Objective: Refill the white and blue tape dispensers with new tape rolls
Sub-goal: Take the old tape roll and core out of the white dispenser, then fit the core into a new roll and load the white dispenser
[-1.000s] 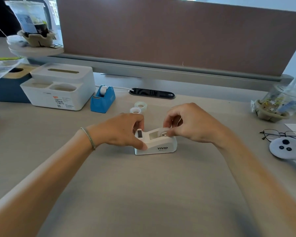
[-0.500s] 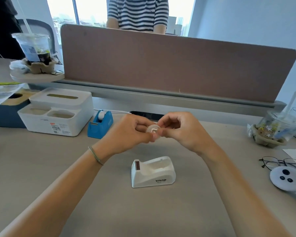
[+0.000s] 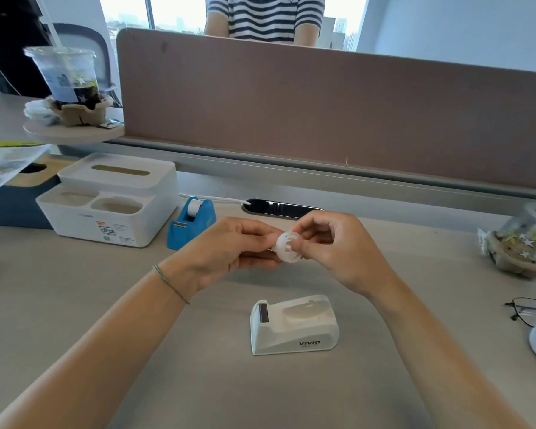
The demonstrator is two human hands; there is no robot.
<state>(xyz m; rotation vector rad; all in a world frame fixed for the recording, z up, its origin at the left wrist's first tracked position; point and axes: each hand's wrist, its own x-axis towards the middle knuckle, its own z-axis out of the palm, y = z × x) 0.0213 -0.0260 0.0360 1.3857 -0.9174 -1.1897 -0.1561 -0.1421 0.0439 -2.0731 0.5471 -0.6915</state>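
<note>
Fingertips (image 3: 268, 239) of left hand (image 3: 226, 249) and right hand (image 3: 338, 246) pinched narrow on white spool (image 3: 287, 246), held in air at 12 o'clock of white dispenser (image 3: 293, 325). Cradle empty, dispenser on desk (image 3: 75, 305) below hands. Blue dispenser (image 3: 191, 222) at 10 o'clock, roll still in it, untouched.

Risk: spool small and smooth, could slip from pinch and roll off; core may jam if pulled skewed.

Count: two dispensers, one spool in hand. New rolls not visible, likely behind hands.
</note>
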